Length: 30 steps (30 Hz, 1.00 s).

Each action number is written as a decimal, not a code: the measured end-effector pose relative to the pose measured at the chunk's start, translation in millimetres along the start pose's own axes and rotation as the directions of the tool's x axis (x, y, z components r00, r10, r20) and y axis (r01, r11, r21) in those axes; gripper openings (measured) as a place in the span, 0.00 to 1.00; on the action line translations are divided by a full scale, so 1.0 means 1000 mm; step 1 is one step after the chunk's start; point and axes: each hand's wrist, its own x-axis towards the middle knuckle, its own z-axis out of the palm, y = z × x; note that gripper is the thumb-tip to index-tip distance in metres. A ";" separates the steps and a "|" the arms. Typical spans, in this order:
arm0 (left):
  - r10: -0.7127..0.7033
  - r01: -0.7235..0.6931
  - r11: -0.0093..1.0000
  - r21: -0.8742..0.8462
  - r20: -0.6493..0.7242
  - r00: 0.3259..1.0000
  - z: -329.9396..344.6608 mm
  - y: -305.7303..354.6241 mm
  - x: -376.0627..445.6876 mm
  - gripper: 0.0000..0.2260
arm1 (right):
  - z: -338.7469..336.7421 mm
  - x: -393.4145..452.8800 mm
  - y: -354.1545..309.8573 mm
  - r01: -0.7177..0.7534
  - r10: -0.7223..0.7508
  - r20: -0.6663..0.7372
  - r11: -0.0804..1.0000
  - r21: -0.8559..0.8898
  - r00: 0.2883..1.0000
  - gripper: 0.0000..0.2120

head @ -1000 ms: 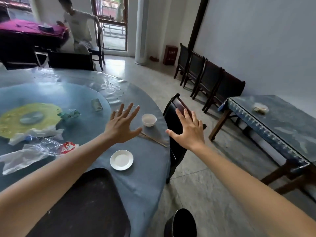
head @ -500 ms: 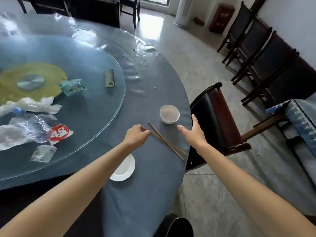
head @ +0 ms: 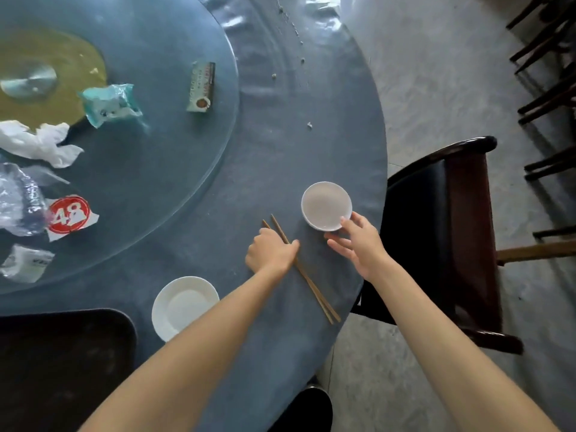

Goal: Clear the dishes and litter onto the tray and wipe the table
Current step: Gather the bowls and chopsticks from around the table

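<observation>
My left hand is closed over a pair of brown chopsticks lying on the round blue table. Just to the right, my right hand pinches the near rim of a small white bowl with thumb and fingers. A white saucer sits near the front edge, partly under my left forearm. The dark tray lies at the bottom left. Litter on the glass turntable: white tissue, teal wrapper, small carton, clear plastic bottle with a red "48" label.
A dark wooden chair stands against the table's right edge. More chair legs show at the far right on the grey floor. Crumbs dot the tablecloth. Another wrapper lies at the turntable's left edge.
Both hands came down from raised and spread to the table. The left closed on the chopsticks; the right reached the bowl's rim. The view tilted downward.
</observation>
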 end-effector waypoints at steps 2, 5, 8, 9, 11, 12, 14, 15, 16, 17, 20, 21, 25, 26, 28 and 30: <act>-0.006 0.007 0.999 0.031 -0.032 0.999 0.005 0.003 0.001 0.23 | 0.000 0.006 0.000 -0.008 0.008 0.027 1.000 0.003 1.000 0.21; -0.021 0.022 0.999 0.030 -0.034 0.999 0.009 0.006 0.001 0.17 | -0.001 0.010 0.000 -0.013 0.012 0.054 1.000 0.005 0.998 0.22; -0.043 0.043 0.999 -0.001 -0.030 0.999 0.011 0.010 0.001 0.10 | -0.002 0.013 0.001 -0.013 0.011 0.055 1.000 0.023 0.998 0.22; -0.056 0.055 0.998 -0.022 -0.022 0.998 0.012 0.010 0.002 0.08 | -0.003 0.013 0.001 -0.011 0.009 0.055 0.999 0.033 0.998 0.22; -0.082 0.081 0.994 -0.078 -0.007 0.997 0.014 0.012 0.004 0.06 | -0.003 0.012 0.001 -0.007 0.004 0.063 0.998 0.056 0.998 0.21; -0.094 0.094 0.990 -0.107 0.000 0.996 0.015 0.012 0.005 0.07 | -0.003 0.011 0.002 -0.003 -0.001 0.068 0.998 0.065 0.998 0.21; -0.113 0.114 0.980 -0.165 0.016 0.993 0.017 0.010 0.007 0.07 | -0.003 0.009 0.003 0.005 -0.010 0.072 0.997 0.075 0.997 0.20; -0.116 0.119 0.973 -0.197 0.024 0.993 0.017 0.009 0.008 0.06 | -0.004 0.008 0.003 0.007 -0.012 0.070 0.997 0.076 0.997 0.20; -0.113 0.117 0.965 -0.233 0.031 0.993 0.017 0.007 0.008 0.05 | -0.004 0.007 0.004 0.009 -0.014 0.069 0.997 0.075 0.997 0.20; -0.103 0.110 0.958 -0.263 0.039 0.994 0.015 0.005 0.008 0.04 | -0.004 0.004 0.005 0.011 -0.016 0.071 0.997 0.074 0.997 0.21; -0.043 0.047 0.946 -0.322 0.021 0.999 0.007 -0.005 0.005 0.07 | -0.005 -0.006 0.008 0.018 -0.024 0.094 0.998 0.063 0.995 0.22; -0.022 0.024 0.937 -0.349 0.011 1.000 0.003 -0.009 0.002 0.08 | -0.004 -0.011 0.009 0.020 -0.026 0.100 0.998 0.060 0.995 0.22; 0.043 -0.049 0.878 -0.476 -0.024 0.999 -0.019 -0.037 -0.010 0.11 | 0.007 -0.036 0.014 0.029 -0.036 0.117 0.997 0.065 0.992 0.22; 0.055 -0.060 0.857 -0.512 -0.025 0.998 -0.025 -0.046 -0.014 0.11 | 0.012 -0.044 0.015 0.034 -0.041 0.125 0.998 0.061 0.991 0.21; 0.069 -0.073 0.804 -0.590 -0.029 0.997 -0.039 -0.068 -0.021 0.13 | 0.024 -0.061 0.019 0.048 -0.055 0.139 0.998 0.048 0.989 0.20; 0.067 -0.065 0.725 -0.685 -0.024 0.997 -0.057 -0.094 -0.032 0.13 | 0.038 -0.082 0.024 0.061 -0.067 0.152 0.997 0.040 0.986 0.19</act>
